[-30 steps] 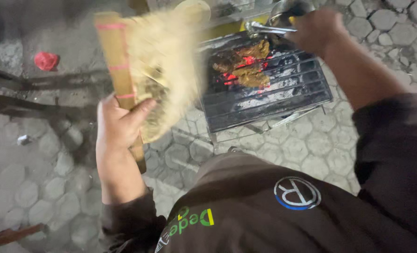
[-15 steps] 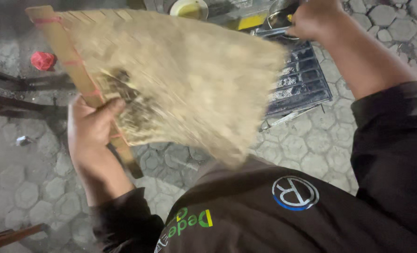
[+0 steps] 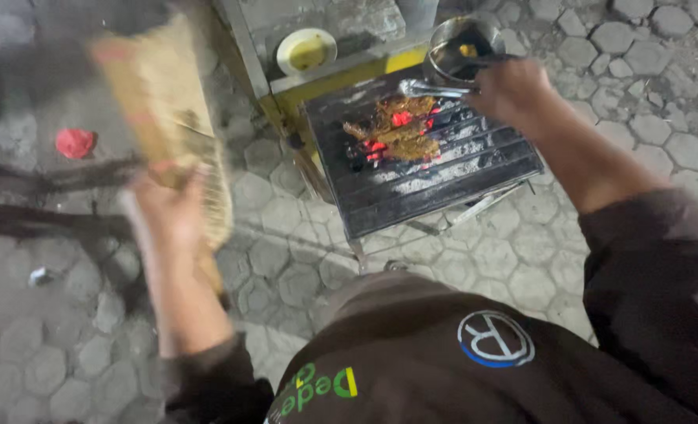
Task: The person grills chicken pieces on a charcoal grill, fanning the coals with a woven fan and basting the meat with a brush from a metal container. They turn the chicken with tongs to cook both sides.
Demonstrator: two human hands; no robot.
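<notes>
Swung aside since half a second ago: woven fan, then spread over the grill, now blurred at far left, uncovering meat above glowing coals. Left hand clenched round the fan's handle. Right hand closed on metal tongs, tips just beside the meat. Yellow-sauced plate behind.

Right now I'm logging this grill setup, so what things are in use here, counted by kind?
Woven fan, in the left hand: 1
Metal tongs, in the right hand: 1
Charcoal grill: 1
Grilled food: 1
Metal pot: 1
Yellow bowl: 1
Total: 6
</notes>
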